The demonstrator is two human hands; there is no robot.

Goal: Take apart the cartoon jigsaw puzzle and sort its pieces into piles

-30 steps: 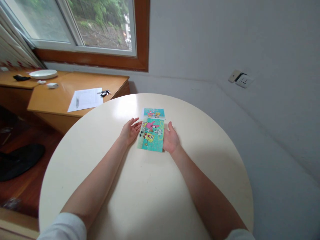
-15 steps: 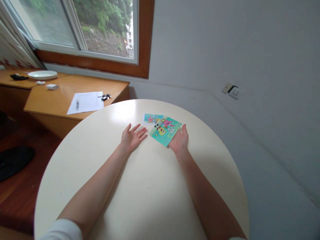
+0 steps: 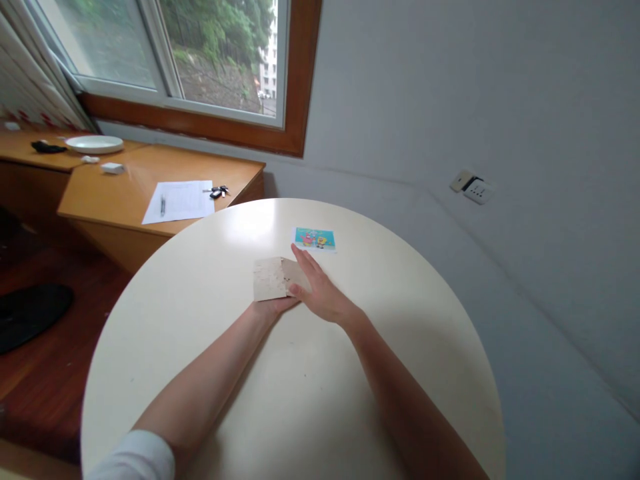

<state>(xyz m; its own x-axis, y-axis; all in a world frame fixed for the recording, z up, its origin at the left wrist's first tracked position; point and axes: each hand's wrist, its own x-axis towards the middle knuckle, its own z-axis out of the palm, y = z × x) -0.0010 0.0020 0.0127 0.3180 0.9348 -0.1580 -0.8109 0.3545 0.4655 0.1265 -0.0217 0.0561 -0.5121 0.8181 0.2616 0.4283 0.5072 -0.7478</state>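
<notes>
On the round cream table a flat board shows its plain beige back, picture side down. It rests over my left hand; only the heel and wrist of that hand show, and the fingers are hidden beneath the board. My right hand lies flat on the board's right part, fingers stretched out and together. Just beyond the hands lies a small cartoon picture card, touched by neither hand.
A wooden desk stands left of the table with a sheet of paper, keys and a white plate. A wall socket sits at the right. A dark round object lies on the floor.
The cartoon puzzle board was lifted by my right hand and turned over to the left, so its beige back now faces up over my left hand. The small card stayed put.
</notes>
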